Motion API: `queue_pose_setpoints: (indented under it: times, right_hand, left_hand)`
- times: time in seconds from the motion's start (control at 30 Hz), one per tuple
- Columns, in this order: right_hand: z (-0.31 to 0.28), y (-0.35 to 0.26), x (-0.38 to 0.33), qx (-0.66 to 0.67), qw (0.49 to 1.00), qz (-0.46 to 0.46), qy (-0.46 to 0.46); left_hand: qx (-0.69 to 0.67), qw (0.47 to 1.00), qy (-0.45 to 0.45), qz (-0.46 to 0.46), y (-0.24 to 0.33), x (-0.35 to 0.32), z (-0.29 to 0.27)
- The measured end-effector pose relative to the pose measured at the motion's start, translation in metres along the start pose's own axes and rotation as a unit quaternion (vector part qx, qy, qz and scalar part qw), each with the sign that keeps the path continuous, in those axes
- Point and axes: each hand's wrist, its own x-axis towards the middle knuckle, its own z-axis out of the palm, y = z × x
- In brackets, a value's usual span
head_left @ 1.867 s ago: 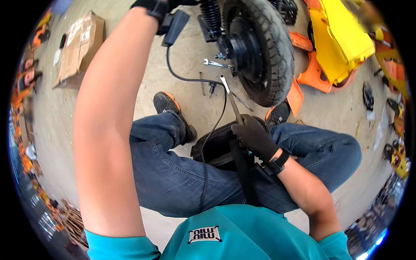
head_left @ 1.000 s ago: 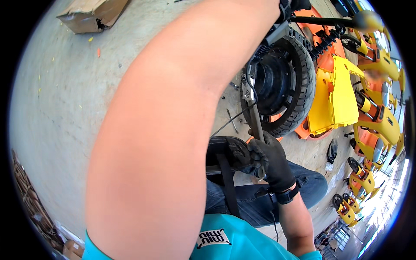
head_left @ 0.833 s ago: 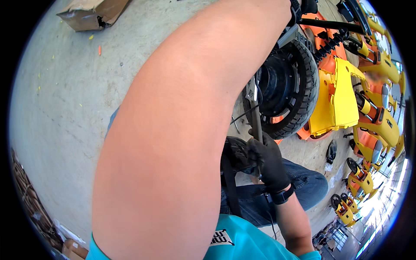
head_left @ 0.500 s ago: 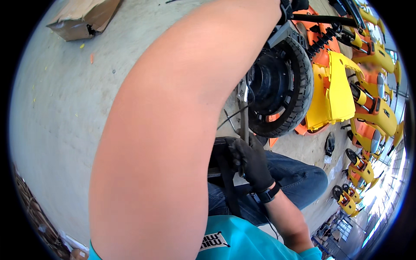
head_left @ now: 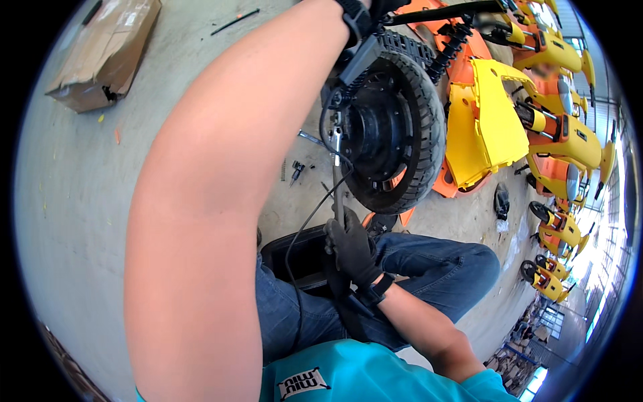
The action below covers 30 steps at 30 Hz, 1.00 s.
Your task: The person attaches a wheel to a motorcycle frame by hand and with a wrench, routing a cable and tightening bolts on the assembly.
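The gloved right hand (head_left: 353, 246) closes its grip around a wrench (head_left: 337, 175), its head at the hub of the black wheel (head_left: 395, 130) just beyond. The left hand (head_left: 375, 8), far up, grips something above the tyre; I cannot tell what.

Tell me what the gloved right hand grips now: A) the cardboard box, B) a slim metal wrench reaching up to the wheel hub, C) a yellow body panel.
B: the right hand grips a slim metal wrench reaching up to the wheel hub.
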Motion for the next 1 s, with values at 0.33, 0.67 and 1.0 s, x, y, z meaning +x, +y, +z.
queue_pose_setpoints:
  times: [0.33,0.67,1.0]
  right_hand:
    - [-0.032,0.07,0.023,-0.262,0.942,-0.209,0.008]
    - [-0.033,0.103,0.049,-0.335,0.918,-0.209,0.026]
    - [-0.012,0.064,0.043,-0.369,0.912,-0.145,0.105]
  left_hand:
    - [-0.301,0.951,0.062,0.01,0.0,-0.032,0.0]
    - [-0.422,0.902,0.091,0.001,-0.008,-0.027,0.02]
    - [-0.421,0.903,0.034,-0.078,-0.004,-0.028,0.023]
